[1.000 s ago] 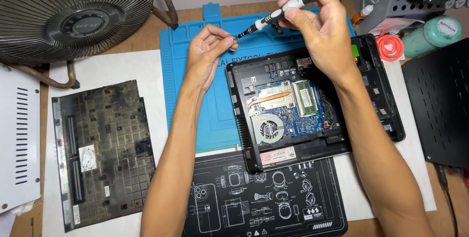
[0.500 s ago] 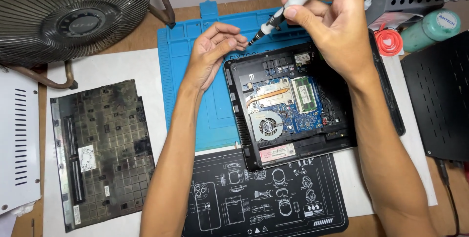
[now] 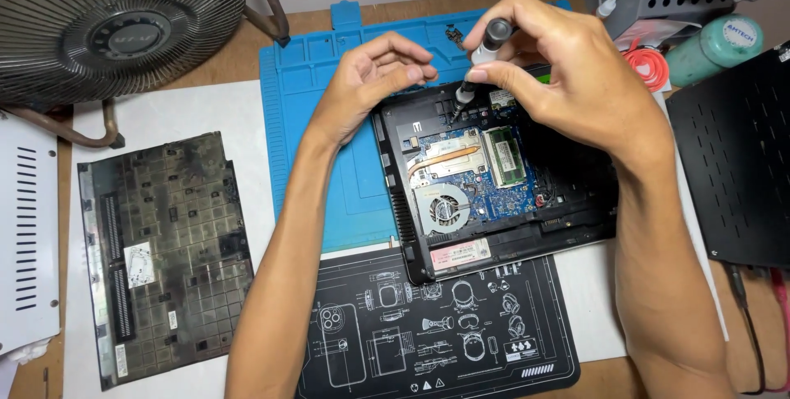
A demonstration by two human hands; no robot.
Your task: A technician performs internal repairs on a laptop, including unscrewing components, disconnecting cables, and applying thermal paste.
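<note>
The right hand (image 3: 576,78) holds a small screwdriver (image 3: 481,57) in a fingertip grip, thumb and fingers pinched around its grey and black handle, the tip pointing down at the upper edge of the opened laptop (image 3: 494,177). The left hand (image 3: 370,78) hovers just beside that tip with fingers curled loosely inward; whether it pinches anything I cannot tell (something tiny would be hidden there). The laptop lies bottom up on a blue mat (image 3: 329,160) on the bench, its fan (image 3: 444,206), copper pipe and green memory card exposed. The removed bottom cover (image 3: 164,251) lies well apart to the left on white paper. A desk fan (image 3: 123,29) stands at the far left, a black printed mat (image 3: 428,333) nearer the person.
</note>
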